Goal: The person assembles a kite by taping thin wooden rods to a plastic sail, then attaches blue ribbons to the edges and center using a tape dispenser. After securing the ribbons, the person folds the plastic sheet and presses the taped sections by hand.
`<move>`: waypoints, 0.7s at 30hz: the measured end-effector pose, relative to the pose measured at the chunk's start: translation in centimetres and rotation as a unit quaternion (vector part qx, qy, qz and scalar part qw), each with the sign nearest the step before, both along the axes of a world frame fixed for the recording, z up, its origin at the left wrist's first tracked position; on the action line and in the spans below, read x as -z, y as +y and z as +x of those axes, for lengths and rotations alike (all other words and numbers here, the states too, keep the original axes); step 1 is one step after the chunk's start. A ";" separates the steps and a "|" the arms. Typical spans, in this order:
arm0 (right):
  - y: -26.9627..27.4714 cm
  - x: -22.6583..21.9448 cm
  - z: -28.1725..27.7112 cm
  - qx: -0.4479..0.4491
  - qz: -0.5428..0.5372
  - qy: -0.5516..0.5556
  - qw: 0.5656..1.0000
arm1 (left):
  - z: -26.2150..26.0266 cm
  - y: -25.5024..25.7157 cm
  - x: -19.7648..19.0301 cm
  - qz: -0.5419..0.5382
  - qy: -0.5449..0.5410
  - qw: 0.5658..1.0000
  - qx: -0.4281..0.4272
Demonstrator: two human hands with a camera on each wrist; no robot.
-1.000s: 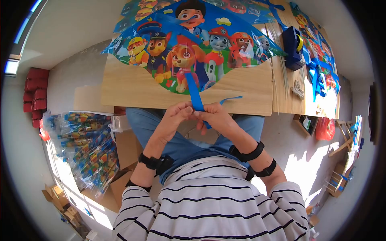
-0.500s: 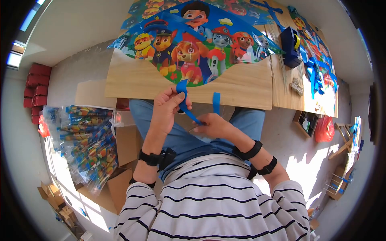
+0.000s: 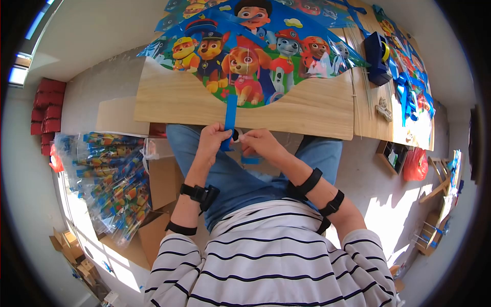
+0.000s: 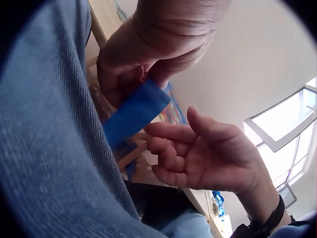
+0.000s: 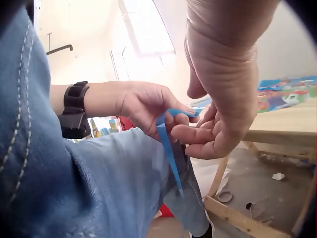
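Blue ribbon (image 3: pixel 231 111) is pinched between thumb and fingers of the left hand (image 3: pixel 210 141) at the desk's (image 3: pixel 312 110) near edge; nothing is seen gripped by the right hand (image 3: pixel 263 145), held half-curled beside it, thumb apart. Were the pinch loosened, the strip could be twisted by its dangling end, or dropped.

Bright window (image 5: pixel 148 25) glare (warped edges)

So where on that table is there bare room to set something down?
Two bare patches of table lie between the printed sheet and the front edge, left and right of the blue strip. The far right is crowded: tape dispenser, blue ribbons.
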State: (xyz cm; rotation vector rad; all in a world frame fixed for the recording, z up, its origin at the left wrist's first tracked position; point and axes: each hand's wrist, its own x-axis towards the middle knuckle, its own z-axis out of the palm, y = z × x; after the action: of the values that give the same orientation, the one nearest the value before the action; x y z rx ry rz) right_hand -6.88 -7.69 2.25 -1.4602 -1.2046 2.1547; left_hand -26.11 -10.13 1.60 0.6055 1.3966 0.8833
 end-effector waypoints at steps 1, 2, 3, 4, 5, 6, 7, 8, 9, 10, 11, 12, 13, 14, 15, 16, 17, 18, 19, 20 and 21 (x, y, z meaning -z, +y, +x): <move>0.1 -0.2 -0.3 0.008 -0.026 -0.003 1.000 | 0.0 0.2 0.0 0.004 0.012 1.000 0.002; 0.2 -0.3 -0.7 0.016 -0.052 -0.005 0.998 | 0.0 0.4 0.0 0.007 0.024 1.000 0.004; 0.1 -0.3 -1.0 0.021 -0.021 -0.012 0.999 | 0.1 0.5 -0.1 0.011 0.035 0.999 0.005; 0.0 -0.3 -1.2 0.026 0.011 -0.018 0.999 | 0.0 0.7 0.0 0.012 0.042 0.999 0.003; 0.0 -0.2 -1.4 0.031 0.043 -0.024 0.998 | -0.1 0.8 0.1 0.013 0.048 0.999 0.001; 0.2 -0.1 -1.5 0.038 0.109 -0.042 0.992 | -0.1 0.9 0.2 0.014 0.054 0.998 -0.002; 0.3 0.1 -1.4 0.045 0.175 -0.061 0.982 | -0.1 1.0 0.2 0.012 0.056 0.998 0.000; 0.4 0.4 -1.4 0.052 0.239 -0.080 0.966 | -0.1 1.1 0.2 0.009 0.057 0.998 0.003; 0.5 0.7 -1.3 0.050 0.238 -0.079 0.967 | -0.1 1.2 0.3 0.007 0.058 0.998 0.006; 0.6 1.0 -1.2 0.047 0.236 -0.077 0.968 | 0.0 1.3 0.3 0.007 0.058 0.998 0.005; 0.7 1.2 -1.1 0.044 0.235 -0.075 0.968 | 0.0 1.3 0.4 0.007 0.058 0.998 0.005; 0.8 0.7 -1.1 0.047 0.211 -0.073 0.974 | 0.1 1.3 0.1 0.008 0.058 0.998 0.005; 0.8 -0.1 -1.0 0.049 0.188 -0.071 0.978 | 0.2 1.4 -0.2 0.004 0.051 0.999 -0.001; 0.8 -0.5 -1.0 0.051 0.164 -0.069 0.983 | 0.4 1.4 -0.5 0.001 0.044 0.999 -0.008; 1.0 -0.3 -1.1 0.062 0.148 -0.054 0.985 | 0.5 1.4 -1.0 -0.003 0.038 0.999 -0.015; 1.2 0.0 -1.3 0.074 0.133 -0.039 0.988 | 0.5 1.4 -1.4 0.000 0.034 0.999 -0.008; 1.5 0.1 -1.2 0.089 0.118 -0.025 0.989 | 0.6 1.5 -1.7 0.004 0.029 1.000 0.003; 1.6 -0.2 -1.3 0.118 0.104 -0.001 0.988 | 1.0 1.4 -1.8 0.007 0.023 1.000 0.016; 1.6 -0.7 -1.5 0.148 0.090 0.022 0.985 | 1.2 1.2 -1.6 0.017 0.026 0.999 0.033; 1.8 -1.1 -1.6 0.181 0.080 0.044 0.979 | 1.3 1.0 -1.2 0.030 0.028 0.998 0.053; 2.1 -0.8 -1.5 0.197 0.069 0.055 0.976 | 1.6 1.2 -1.0 0.046 0.027 0.996 0.075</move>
State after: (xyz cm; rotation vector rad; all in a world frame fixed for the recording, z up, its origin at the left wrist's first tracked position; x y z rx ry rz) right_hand -8.34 -5.59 3.02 -1.3648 -0.9136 1.8206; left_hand -24.51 -8.96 2.56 0.7985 1.3463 0.8187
